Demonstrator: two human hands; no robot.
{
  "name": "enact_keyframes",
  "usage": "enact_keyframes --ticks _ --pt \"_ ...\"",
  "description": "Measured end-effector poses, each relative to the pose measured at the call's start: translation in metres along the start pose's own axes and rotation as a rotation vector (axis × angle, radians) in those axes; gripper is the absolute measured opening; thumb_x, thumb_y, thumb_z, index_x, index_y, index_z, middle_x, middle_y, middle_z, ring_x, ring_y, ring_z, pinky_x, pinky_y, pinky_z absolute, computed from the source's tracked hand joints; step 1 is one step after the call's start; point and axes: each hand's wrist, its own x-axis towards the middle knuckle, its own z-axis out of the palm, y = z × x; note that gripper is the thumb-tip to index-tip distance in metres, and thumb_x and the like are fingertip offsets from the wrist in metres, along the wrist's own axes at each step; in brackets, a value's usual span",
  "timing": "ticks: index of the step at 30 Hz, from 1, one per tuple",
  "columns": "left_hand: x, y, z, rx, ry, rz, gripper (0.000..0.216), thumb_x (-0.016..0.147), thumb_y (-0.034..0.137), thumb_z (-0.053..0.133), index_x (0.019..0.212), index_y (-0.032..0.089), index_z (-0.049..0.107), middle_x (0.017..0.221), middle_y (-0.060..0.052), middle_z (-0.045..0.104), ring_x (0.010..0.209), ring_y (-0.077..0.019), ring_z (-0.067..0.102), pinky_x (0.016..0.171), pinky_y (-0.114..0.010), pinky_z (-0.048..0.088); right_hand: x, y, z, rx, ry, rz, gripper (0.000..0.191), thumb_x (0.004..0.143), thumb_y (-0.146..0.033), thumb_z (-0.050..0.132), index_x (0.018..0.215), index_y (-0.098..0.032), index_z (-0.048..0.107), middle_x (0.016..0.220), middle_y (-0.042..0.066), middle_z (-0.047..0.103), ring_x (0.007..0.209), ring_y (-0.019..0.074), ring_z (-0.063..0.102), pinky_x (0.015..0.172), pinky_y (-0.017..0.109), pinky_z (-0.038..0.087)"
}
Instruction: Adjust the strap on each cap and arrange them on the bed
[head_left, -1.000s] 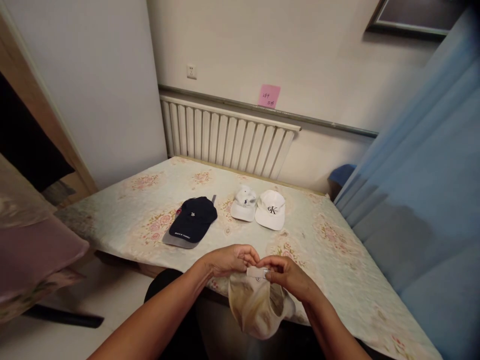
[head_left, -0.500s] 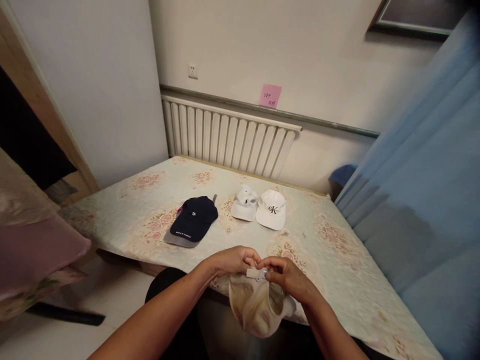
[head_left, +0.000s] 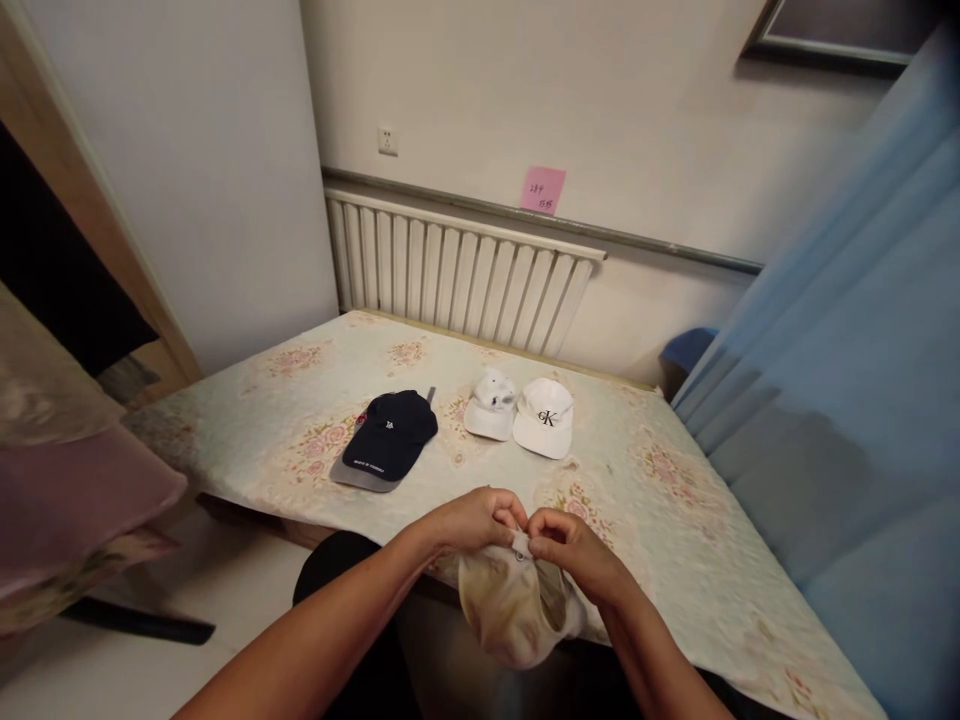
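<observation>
I hold a beige cap (head_left: 510, 610) upside down over the near edge of the flowered table (head_left: 675, 520). My left hand (head_left: 472, 520) and my right hand (head_left: 574, 550) both pinch its back strap, fingertips almost touching at the small buckle. The crown hangs below my hands. Farther back on the table lie a navy cap (head_left: 386, 445) with a grey brim, a small white cap (head_left: 489, 405) and a white cap with a dark logo (head_left: 544, 418).
A white radiator (head_left: 457, 270) lines the far wall, with a pink note (head_left: 543, 190) above it. A blue curtain (head_left: 847, 380) hangs at the right. Pink bedding (head_left: 67, 490) sits at the left, beside a wooden frame.
My two hands have drawn closer together on the strap, so the white strap piece between them is now mostly covered. The view shifted slightly.
</observation>
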Motion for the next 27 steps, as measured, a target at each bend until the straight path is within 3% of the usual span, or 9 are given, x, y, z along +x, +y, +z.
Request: enact_keyframes --ticks 8,14,22,27 --pt "-0.007 0.005 -0.002 -0.099 -0.055 0.025 0.026 0.061 0.014 0.062 0.087 0.015 0.058 0.068 0.004 0.055 0.054 -0.0049 0.044 0.055 -0.019 0.032 -0.001 -0.001 0.006 0.138 0.112 0.067 0.019 0.068 -0.03 0.064 0.063 -0.018 0.051 0.057 -0.006 0.041 0.054 0.0093 0.031 0.052 0.024 0.023" --pt "-0.007 -0.001 -0.003 -0.093 0.01 0.018 0.028 0.06 0.013 0.062 0.087 0.015 0.056 0.067 0.005 0.054 0.053 -0.0049 0.044 0.055 -0.019 0.033 0.002 -0.001 0.009 0.112 0.161 0.092 0.015 0.069 -0.027 0.063 0.064 -0.018 0.051 0.056 -0.007 0.041 0.053 0.0088 0.032 0.051 0.024 0.022" --pt "-0.004 0.004 -0.003 -0.019 -0.014 0.034 0.028 0.059 0.011 0.057 0.087 0.016 0.057 0.066 0.005 0.054 0.049 -0.0041 0.041 0.049 -0.018 0.027 0.001 -0.006 0.012 -0.057 0.132 0.039 0.011 0.072 -0.025 0.06 0.066 -0.018 0.055 0.057 -0.006 0.04 0.055 0.0095 0.034 0.053 0.024 0.025" --pt "-0.004 0.011 -0.001 -0.002 0.019 0.036 0.023 0.063 0.021 0.063 0.085 0.016 0.057 0.067 0.005 0.054 0.053 -0.0058 0.044 0.053 -0.019 0.032 -0.001 -0.008 0.013 -0.054 0.062 0.047 0.01 0.069 -0.026 0.065 0.074 -0.018 0.063 0.058 -0.005 0.047 0.054 0.0095 0.037 0.053 0.024 0.027"
